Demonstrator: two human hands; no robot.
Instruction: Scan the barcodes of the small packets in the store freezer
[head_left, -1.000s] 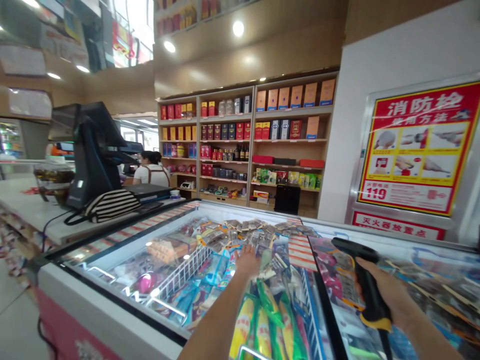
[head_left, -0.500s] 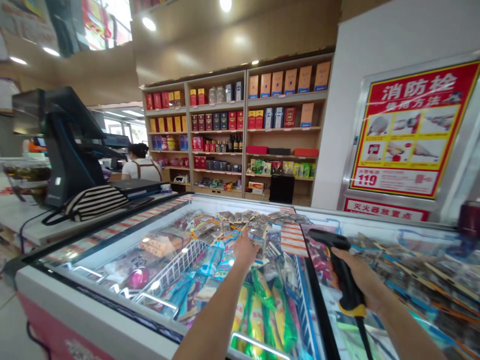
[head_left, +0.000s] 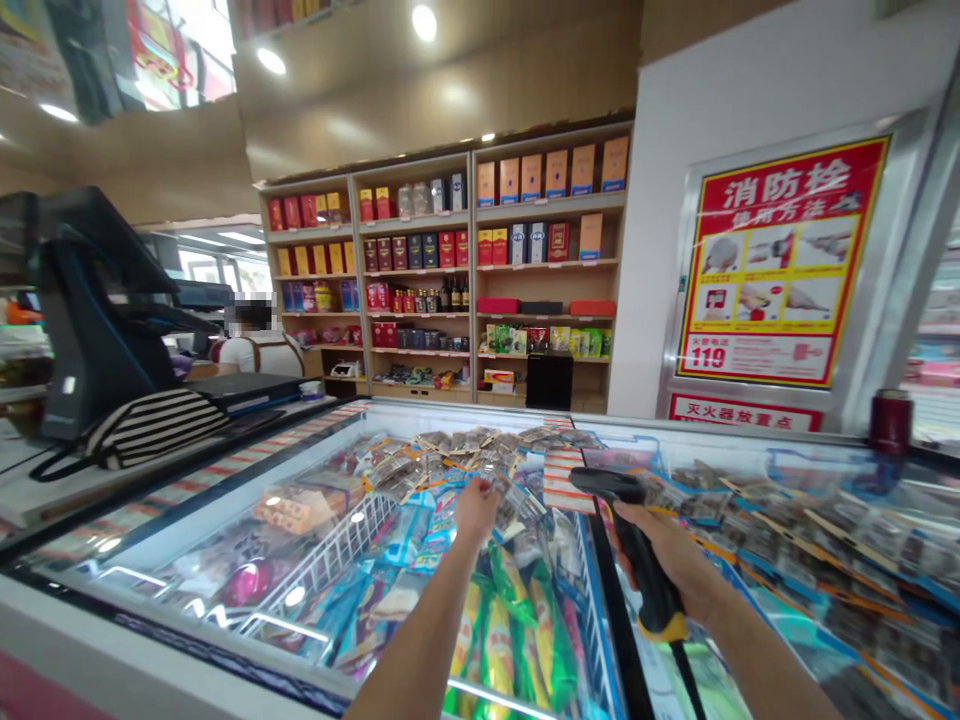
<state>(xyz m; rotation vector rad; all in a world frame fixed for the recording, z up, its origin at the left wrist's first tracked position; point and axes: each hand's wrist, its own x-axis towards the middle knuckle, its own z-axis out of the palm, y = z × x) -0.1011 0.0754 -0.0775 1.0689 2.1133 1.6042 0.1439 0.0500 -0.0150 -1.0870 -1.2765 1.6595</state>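
A black and yellow barcode scanner point(head_left: 646, 572) is gripped by its handle in my right hand point(head_left: 688, 562), its head turned left over the striped divider. My left hand point(head_left: 475, 512) reaches over the chest freezer point(head_left: 172, 625), fingers bent together at the pile of small clear packets point(head_left: 450, 455). What its fingertips hold, if anything, is hidden. Just below that hand are blue ice cream packets point(head_left: 420, 530). Yellow and green corn-shaped packs point(head_left: 499, 635) lie nearer me in a wire basket.
More packets point(head_left: 840, 550) fill the right-hand freezer section. A checkout terminal point(head_left: 97, 320) and a striped pouch point(head_left: 154, 425) stand on the left counter. Behind are shelves of boxes point(head_left: 420, 250), a person point(head_left: 259, 350) in a white top, and a red wall poster point(head_left: 780, 270).
My view has shifted slightly to the right. The scanner has swung left, toward the divider. My left hand's fingers have drawn in at the packets.
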